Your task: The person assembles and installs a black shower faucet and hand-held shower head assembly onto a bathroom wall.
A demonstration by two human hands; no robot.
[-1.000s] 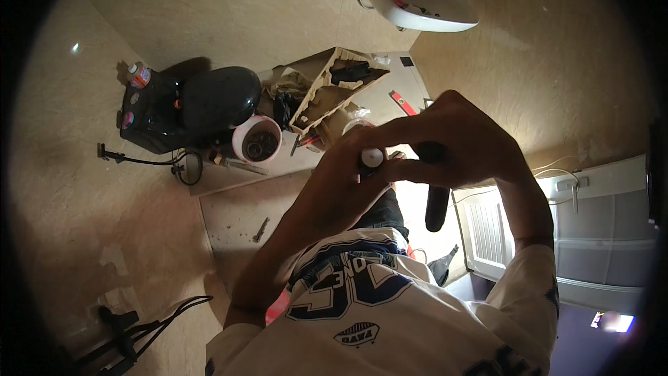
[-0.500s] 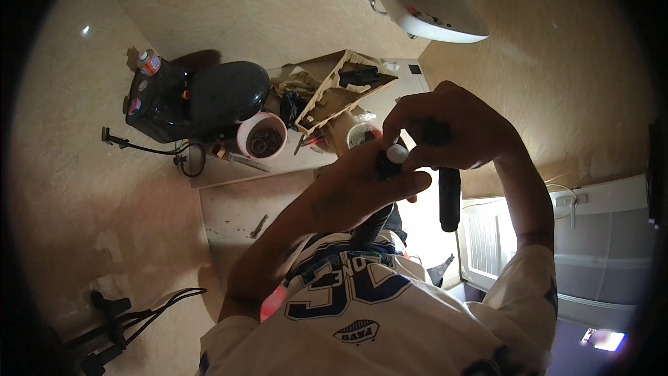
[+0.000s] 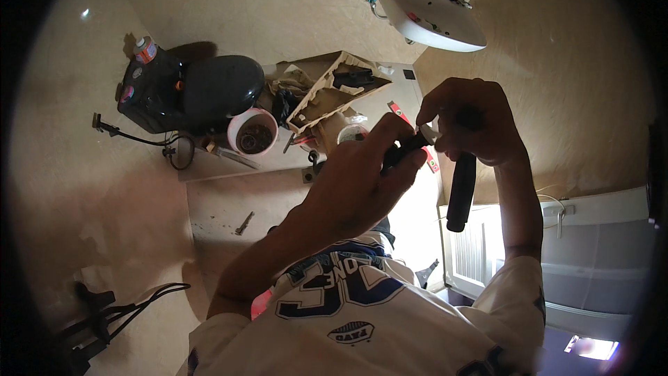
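My left hand (image 3: 358, 174) is closed around a black cylindrical piece (image 3: 409, 151), which slants up to the right. A pale round cap or end (image 3: 428, 134) shows at its upper tip. The fingertips of my right hand (image 3: 476, 122) pinch at that pale end. My right hand also keeps hold of a black-handled tool, whose thick handle (image 3: 461, 195) hangs down below the palm; its working end is hidden by the hand. Both hands are raised in front of my chest, close together.
Beyond the hands stand a black toilet (image 3: 223, 87), a pinkish-white bucket (image 3: 233, 124) and an open cardboard tray (image 3: 314, 101). A white washbasin (image 3: 445, 36) hangs on the far wall. Behind my right hand lies a red spirit level (image 3: 432, 161). A white door (image 3: 591, 219) is at right.
The black piece has tipped from facing up to slanting rightward, its pale end now farther right. Both hands have shifted a little, and the red spirit level has come into view behind them.
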